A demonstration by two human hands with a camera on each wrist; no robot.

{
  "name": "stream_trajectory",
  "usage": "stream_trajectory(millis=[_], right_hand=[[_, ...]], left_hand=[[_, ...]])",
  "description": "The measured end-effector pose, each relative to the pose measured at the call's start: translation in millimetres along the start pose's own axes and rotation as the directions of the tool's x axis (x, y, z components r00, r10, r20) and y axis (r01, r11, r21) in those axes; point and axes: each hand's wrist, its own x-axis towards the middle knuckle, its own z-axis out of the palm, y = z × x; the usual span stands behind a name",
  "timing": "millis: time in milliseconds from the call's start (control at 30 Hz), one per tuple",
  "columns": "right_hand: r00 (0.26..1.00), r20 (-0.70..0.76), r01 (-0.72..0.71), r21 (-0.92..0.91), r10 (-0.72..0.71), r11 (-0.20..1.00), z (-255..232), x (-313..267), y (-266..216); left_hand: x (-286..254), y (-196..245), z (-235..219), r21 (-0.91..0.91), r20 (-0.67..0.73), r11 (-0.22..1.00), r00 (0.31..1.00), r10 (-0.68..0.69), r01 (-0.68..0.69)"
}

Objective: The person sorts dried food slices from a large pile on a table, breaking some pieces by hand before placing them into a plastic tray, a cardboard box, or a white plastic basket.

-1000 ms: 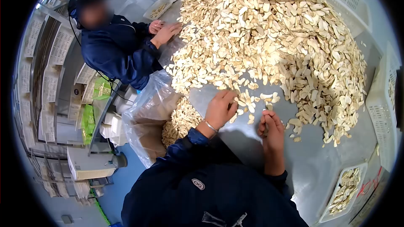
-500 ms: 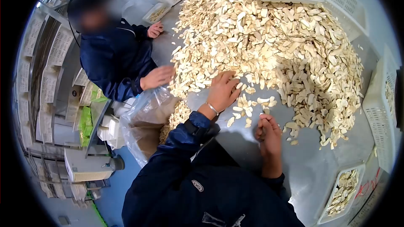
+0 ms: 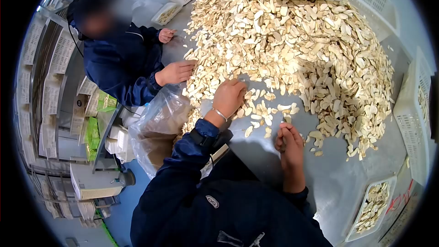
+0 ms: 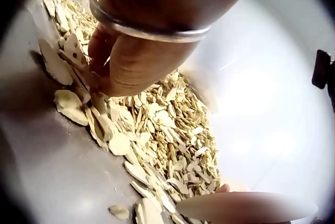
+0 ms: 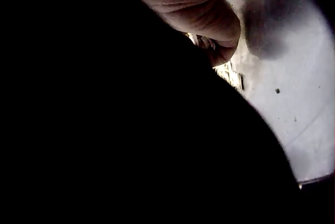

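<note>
The right wrist view is mostly black, blocked by something dark close to the lens; only part of the right hand (image 5: 201, 12) and a strip of tabletop (image 5: 293, 77) show, so what its curled fingers hold cannot be told. In the left wrist view the left hand (image 4: 138, 59) covers the slices (image 4: 157, 124) under its fingertips. The white basket (image 3: 414, 119) at far right is cut off by the head view's edge.
</note>
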Motion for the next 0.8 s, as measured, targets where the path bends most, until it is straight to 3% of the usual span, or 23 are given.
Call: stream_trajectory(millis=[67,167,200,233,300,333,433,467,567,733,800], right_hand=[[1.0,0.013,-0.015,0.001,0.015,1.0,0,1,3],[0.997,0.076,-0.017,-0.016,0.018,1.0,-4,1,5],[0.998,0.063,-0.027,-0.045,0.03,0.999,-1,0,3],[0.998,0.049,-0.036,-0.075,0.04,0.997,5,-2,2],[0.997,0.018,-0.068,-0.091,0.07,0.994,17,-6,-3],[0.996,0.004,-0.088,-0.077,0.088,0.993,24,-8,-6],[0.995,0.026,-0.092,-0.065,0.094,0.994,22,-7,-2],[0.995,0.045,-0.082,-0.067,0.085,0.994,18,-5,0],[0.98,0.153,-0.115,-0.09,0.128,0.989,4,-3,2],[0.986,0.09,-0.124,-0.14,0.138,0.982,14,-6,-4],[0.989,0.106,-0.087,-0.179,0.107,0.98,15,-5,-3]], left_hand=[[-9,0,-3,-0.011,0.015,0.997,0.997,-0.081,0.081],[-21,6,-8,-0.147,-0.077,0.967,0.972,-0.222,0.209],[-24,9,-10,-0.263,-0.1,0.948,0.972,-0.211,0.179],[-27,15,-9,-0.522,0.054,0.81,0.958,-0.283,0.269],[-33,29,-8,-0.828,0.385,0.318,0.88,-0.278,0.463],[-30,35,-14,-0.808,0.463,0.3,0.862,-0.208,0.507],[-14,34,-3,-0.586,0.04,0.789,0.979,-0.198,0.184],[-10,36,-2,-0.429,-0.021,0.886,0.979,-0.201,0.173],[-5,29,14,-0.11,0.0,0.981,0.987,-0.161,0.16],[-7,37,8,-0.147,0.05,0.964,0.975,-0.216,0.222],[-13,40,3,-0.29,0.111,0.915,0.959,-0.261,0.283]])
